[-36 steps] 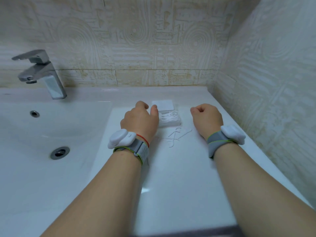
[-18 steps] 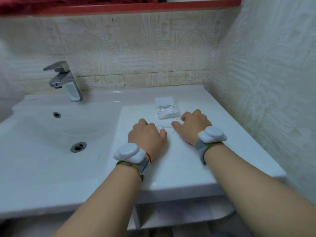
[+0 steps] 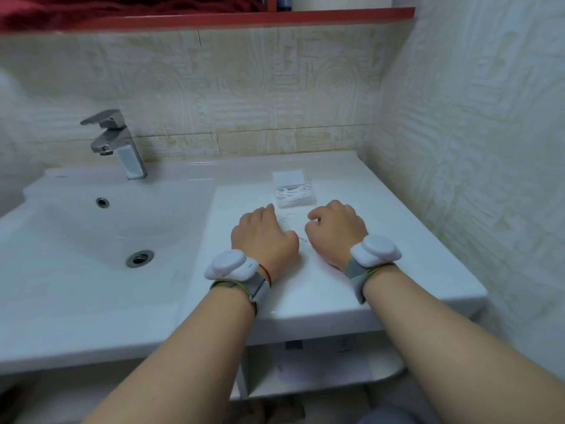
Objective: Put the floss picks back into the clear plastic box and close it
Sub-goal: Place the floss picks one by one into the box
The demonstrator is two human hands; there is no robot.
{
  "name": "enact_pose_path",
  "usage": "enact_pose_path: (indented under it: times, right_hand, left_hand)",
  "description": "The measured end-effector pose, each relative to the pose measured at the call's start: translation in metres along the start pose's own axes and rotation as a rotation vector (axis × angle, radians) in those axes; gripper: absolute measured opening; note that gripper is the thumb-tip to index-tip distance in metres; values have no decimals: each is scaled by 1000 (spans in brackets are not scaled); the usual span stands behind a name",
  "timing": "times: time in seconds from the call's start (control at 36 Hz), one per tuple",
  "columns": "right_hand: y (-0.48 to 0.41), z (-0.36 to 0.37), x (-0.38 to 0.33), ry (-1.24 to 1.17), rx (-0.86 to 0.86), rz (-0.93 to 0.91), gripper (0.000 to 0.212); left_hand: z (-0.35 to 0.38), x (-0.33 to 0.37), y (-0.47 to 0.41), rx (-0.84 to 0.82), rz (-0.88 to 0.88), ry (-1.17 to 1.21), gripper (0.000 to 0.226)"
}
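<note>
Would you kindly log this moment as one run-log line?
loose floss picks: on counter, between hands | box: open, holds picks | left hand, right hand: down beside picks | grip: unclear

Loose floss picks [image 3: 289,220] (faint, blurred) defy counting.

Cream embossed tiled back wall [image 3: 244,87] and side wall [image 3: 474,148] meet at the far right corner of the white bench [image 3: 397,255], red shelf [image 3: 275,18] above, basin [image 3: 76,240] with chrome faucet [image 3: 117,142] and drain [image 3: 140,257] at left.
</note>
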State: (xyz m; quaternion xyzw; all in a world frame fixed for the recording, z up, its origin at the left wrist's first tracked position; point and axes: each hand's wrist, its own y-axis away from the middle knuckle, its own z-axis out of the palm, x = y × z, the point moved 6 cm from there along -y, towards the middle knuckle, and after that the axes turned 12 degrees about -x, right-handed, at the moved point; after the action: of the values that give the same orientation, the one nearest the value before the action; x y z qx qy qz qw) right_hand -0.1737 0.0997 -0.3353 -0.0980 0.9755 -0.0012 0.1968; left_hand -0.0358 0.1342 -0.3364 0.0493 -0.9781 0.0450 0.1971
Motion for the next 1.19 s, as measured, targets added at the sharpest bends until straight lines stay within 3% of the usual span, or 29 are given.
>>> enact_pose_path:
  times: [0.11, 0.22, 0.39, 0.5, 0.61, 0.78, 1.06, 1.19]
  right_hand:
    - [3, 7, -2, 24, -73, -51, 41]
    - [2, 8, -3, 16, -94, -95, 37]
    - [1, 4, 0, -17, -32, -88, 33]
    - [3, 5, -1, 67, -27, -62, 37]
    - [3, 4, -1, -5, -33, -88, 29]
    - [5, 4, -3, -51, -13, -140, 17]
    - [5, -1, -4, -133, 28, -186, 12]
    - [6, -7, -1, -328, 83, -224, 10]
  left_hand:
    - [11, 9, -5, -137, 131, -126, 40]
    - [12, 9, -6, -95, 239, -19, 34]
    - [10, -5, -9, 12, 183, 122, 33]
    - [8, -7, -8, 95, 101, -41, 34]
    - [10, -6, -8, 112, 84, -166, 28]
    - [4, -5, -3, 171, 124, -52, 19]
    - [-3, -7, 0, 76, 66, 71, 16]
    - [-6, -10, 2, 95, 43, 228, 6]
